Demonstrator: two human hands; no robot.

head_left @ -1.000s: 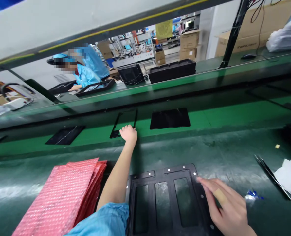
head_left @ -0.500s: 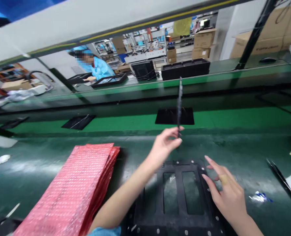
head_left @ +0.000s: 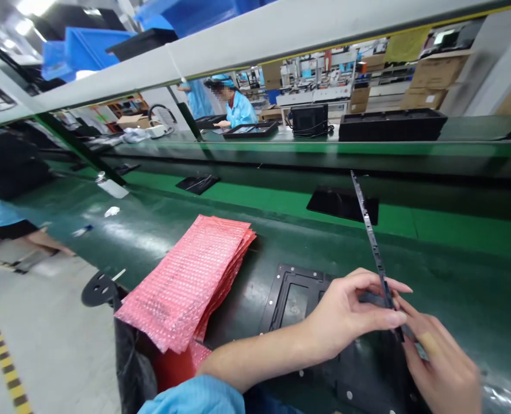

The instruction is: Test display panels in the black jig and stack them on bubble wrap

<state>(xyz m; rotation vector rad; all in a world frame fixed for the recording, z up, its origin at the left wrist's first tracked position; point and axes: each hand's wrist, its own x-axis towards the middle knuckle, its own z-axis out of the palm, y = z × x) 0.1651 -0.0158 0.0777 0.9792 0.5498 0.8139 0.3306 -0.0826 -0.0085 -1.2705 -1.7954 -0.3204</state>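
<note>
A thin black panel (head_left: 369, 233), seen nearly edge-on, stands tilted above the bench. My left hand (head_left: 350, 307) pinches it near its lower end, thumb on the near side and fingers behind. At the same lower end, my right hand (head_left: 442, 359) has its fingertips against the panel from the right; part of this grip is hidden. Below both hands lies a black frame-like fixture (head_left: 275, 299) with cut-out windows and silvery round studs along its border. My left forearm and hands cover much of it.
A stack of pink bubble-wrap bags (head_left: 190, 276) lies left of the fixture. Dark flat panels (head_left: 333, 204) rest on the green strip behind. A black bag (head_left: 130, 351) hangs at the bench's left edge. A co-worker (head_left: 240, 106) sits beyond the shelf.
My view has swung left. The panel has come down closer to the fixture in my left hand. My right hand, earlier apart and empty, now meets the panel's lower end.
</note>
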